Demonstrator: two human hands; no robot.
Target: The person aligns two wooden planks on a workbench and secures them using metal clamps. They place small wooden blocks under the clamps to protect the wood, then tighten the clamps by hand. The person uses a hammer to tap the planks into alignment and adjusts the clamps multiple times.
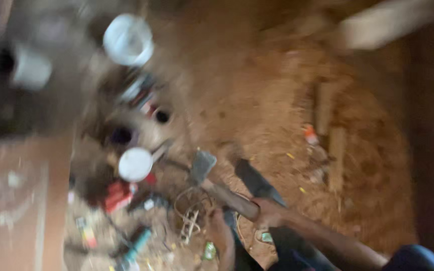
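The whole view is blurred by motion. My right hand (267, 213) is closed around the end of a wooden handle (229, 196). The handle runs up-left to a grey metal tool head (202, 165), which is low over the dirt ground. The right forearm leads back to a blue sleeve (413, 257) at the bottom right. My left hand (219, 232) is just below the handle, next to a pale coil of wire or cord (192, 208). The blur hides whether it holds anything. A dark flat shape (257, 183) lies right beside the handle.
Reddish-brown dirt (257, 100) fills the middle. Clutter sits at the left: a white bucket (128, 39), a white round lid (135, 164), red items (118, 195), a teal-handled tool (136, 246) and small cans. Wooden pieces (336, 158) lie at the right. A pale board (383, 22) is at the top right.
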